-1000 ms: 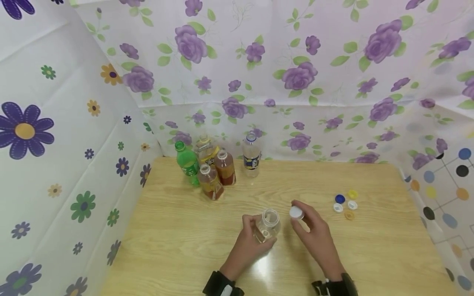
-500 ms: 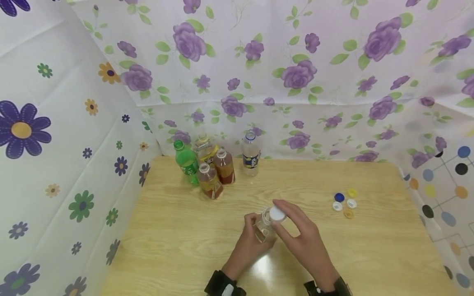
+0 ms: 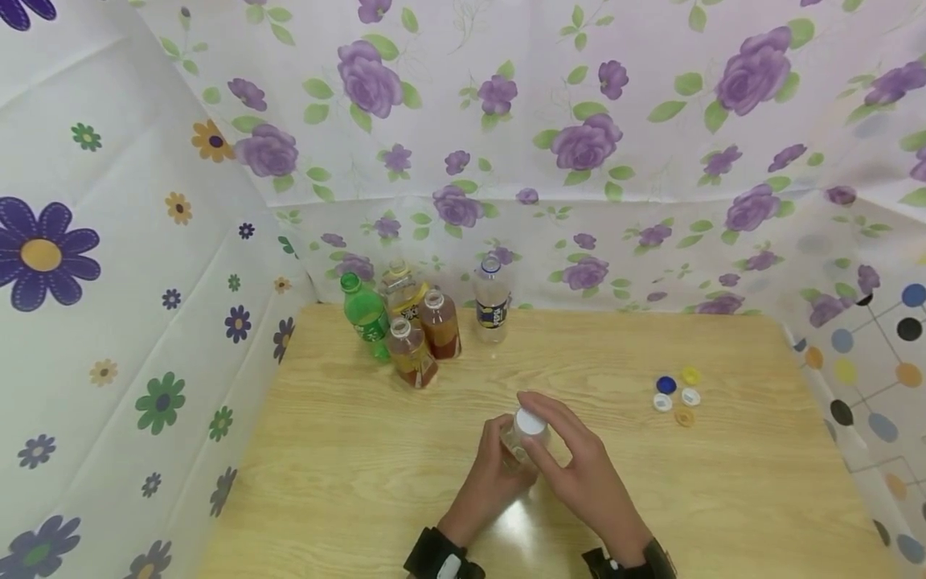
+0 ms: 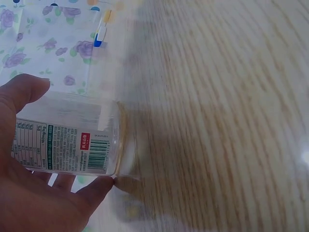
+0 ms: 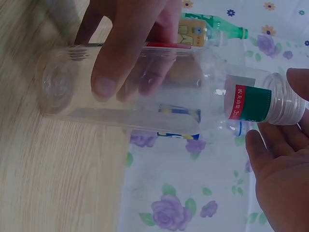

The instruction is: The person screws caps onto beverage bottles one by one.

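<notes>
A clear, seemingly see-through plastic bottle (image 5: pixel 159 108) with a printed label is gripped round its body by my left hand (image 3: pixel 499 474). In the left wrist view, the label and barcode (image 4: pixel 98 153) face that camera, and the thumb and fingers lie on opposite sides of the bottle. A white cap (image 3: pixel 530 421) sits over the bottle's mouth. My right hand (image 3: pixel 582 466) pinches it between thumb and fingers. The right wrist view has this hand (image 5: pixel 285 169) at the bottle's neck, with its fingertips partly cut off by the frame edge.
Several uncapped bottles stand at the back left: a green one (image 3: pixel 365 314), two brownish ones (image 3: pixel 412 358) and a clear one with a yellow label (image 3: pixel 405 297). A blue-labelled bottle (image 3: pixel 492 310) stands apart from them. Several loose caps (image 3: pixel 666 385) lie on the wooden table (image 3: pixel 347 466) at right.
My right hand has carried the white cap leftward from beside the bottle onto its mouth. The left hand keeps its grip on the bottle, nearly still.
</notes>
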A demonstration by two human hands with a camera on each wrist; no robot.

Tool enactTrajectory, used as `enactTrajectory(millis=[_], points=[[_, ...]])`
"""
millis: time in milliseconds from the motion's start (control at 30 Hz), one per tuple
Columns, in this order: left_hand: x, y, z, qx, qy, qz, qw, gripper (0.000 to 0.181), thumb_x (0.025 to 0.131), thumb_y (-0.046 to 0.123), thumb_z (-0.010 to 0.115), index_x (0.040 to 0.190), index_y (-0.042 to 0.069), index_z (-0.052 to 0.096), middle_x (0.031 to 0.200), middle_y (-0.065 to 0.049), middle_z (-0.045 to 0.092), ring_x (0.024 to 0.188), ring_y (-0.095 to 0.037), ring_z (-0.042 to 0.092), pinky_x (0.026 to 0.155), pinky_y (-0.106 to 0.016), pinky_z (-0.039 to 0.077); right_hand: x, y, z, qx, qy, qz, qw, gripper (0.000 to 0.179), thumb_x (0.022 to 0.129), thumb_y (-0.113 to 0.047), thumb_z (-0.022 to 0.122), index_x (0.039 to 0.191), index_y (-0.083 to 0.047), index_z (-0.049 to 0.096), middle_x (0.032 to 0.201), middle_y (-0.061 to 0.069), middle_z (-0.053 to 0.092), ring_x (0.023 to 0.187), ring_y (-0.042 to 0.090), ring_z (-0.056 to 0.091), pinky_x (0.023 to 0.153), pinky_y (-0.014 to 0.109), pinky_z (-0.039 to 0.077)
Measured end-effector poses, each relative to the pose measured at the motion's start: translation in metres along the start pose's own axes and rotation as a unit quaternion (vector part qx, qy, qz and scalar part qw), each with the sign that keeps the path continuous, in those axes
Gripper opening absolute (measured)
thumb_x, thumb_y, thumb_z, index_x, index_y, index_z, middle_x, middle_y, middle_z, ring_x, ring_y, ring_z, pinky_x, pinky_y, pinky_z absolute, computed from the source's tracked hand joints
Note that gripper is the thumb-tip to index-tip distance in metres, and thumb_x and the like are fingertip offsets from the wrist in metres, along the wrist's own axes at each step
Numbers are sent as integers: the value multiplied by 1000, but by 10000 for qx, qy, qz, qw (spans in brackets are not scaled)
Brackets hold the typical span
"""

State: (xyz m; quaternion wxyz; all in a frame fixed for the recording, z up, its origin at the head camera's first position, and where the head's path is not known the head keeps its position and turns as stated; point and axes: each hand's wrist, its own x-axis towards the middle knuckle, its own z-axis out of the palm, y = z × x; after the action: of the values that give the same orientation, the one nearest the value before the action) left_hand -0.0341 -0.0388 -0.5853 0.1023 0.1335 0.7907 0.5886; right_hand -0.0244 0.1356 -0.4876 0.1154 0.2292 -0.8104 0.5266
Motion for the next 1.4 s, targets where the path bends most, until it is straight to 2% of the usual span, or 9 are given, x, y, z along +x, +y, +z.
enactTrajectory(millis=[167,367,500,700,800,933,1067,1233,1400], points=[[-1,-1,-2,100,-72,-151,9998,71,94,21,80,149,29,36,136,1,42,111,-18,51,88,-34,52,-1,0,3,175,22,129,9998,58,97,0,76,151,-11,58,152,7,57,142,30,51,118,30,37],[-2,-2,-4,19,-209,-352,9992,71,96,28,80,150,30,35,138,0,41,120,-19,50,95,-37,51,-3,1,5,333,302,371,9983,59,91,-3,84,146,-12,63,145,5,62,133,24,59,111,27,45],[-2,-3,-3,-41,-268,-360,9990,71,97,28,80,151,30,34,141,0,40,124,-20,48,97,-37,50,-3,1,6,364,336,415,9979,59,89,-5,86,143,-13,63,141,5,63,127,23,61,106,26,48],[0,-2,-3,87,-305,-366,9988,71,97,26,79,151,29,34,137,0,40,113,-19,49,90,-34,51,1,0,7,458,417,620,9962,54,88,-7,88,134,-14,62,135,2,63,122,21,61,104,27,49],[0,-3,-2,177,-272,-333,9989,73,96,23,80,152,27,34,140,-1,40,120,-19,49,95,-36,50,2,-1,9,544,472,723,9948,53,87,-6,89,132,-13,62,133,3,63,120,21,61,103,26,49],[-1,-7,-1,258,-268,-156,9992,73,96,19,80,152,25,33,141,-3,40,122,-20,49,97,-36,50,0,0,9,514,457,791,9945,59,87,-9,90,138,-16,60,135,0,62,120,20,61,104,25,48],[-1,-8,-1,264,-293,26,9992,72,98,20,79,153,24,32,142,-5,40,122,-22,49,97,-37,51,-3,3,7,380,296,532,9974,64,94,-4,81,151,-15,54,141,4,59,125,21,58,107,25,45],[-1,-8,-3,261,-276,-41,9993,72,99,26,79,153,24,31,144,-5,39,128,-23,46,99,-40,49,-3,7,5,483,186,125,9986,58,101,7,66,155,-7,52,145,9,56,123,23,59,106,26,47],[1,-7,-3,324,-243,-88,9991,74,99,26,79,155,21,31,144,-5,40,125,-23,48,97,-39,50,-2,8,4,532,337,-106,9980,61,96,9,71,153,-6,55,142,10,58,125,25,59,108,27,47]])
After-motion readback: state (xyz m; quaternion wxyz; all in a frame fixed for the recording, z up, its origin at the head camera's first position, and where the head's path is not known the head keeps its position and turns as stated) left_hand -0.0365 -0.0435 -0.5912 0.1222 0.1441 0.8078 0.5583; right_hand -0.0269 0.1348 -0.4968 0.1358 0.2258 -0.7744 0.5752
